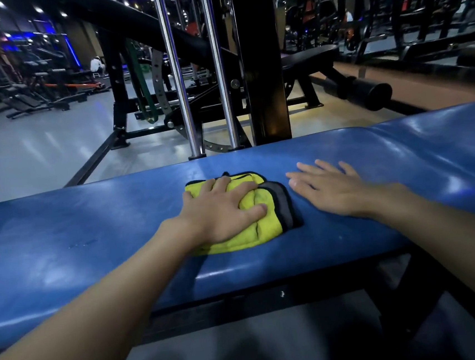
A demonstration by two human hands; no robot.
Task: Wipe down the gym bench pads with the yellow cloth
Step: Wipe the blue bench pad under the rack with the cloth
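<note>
A long blue bench pad (pixel 91 240) runs across the view from left to right. A folded yellow cloth (pixel 263 223) with a grey, black-edged underside lies on the middle of the pad. My left hand (pixel 219 210) presses flat on top of the cloth, fingers spread and lightly bent over its folds. My right hand (pixel 330 188) rests flat on the bare pad just right of the cloth, fingers straight, not touching the cloth. A second, raised blue pad section (pixel 444 142) continues to the right.
Right behind the pad stand a black upright post (pixel 264 75) and two chrome guide rods (pixel 177 84). A black bench with a roller pad (pixel 367 92) sits behind on the right. More gym machines and a grey floor (pixel 39 152) lie further back. The bench's black frame (pixel 242 304) runs below the pad.
</note>
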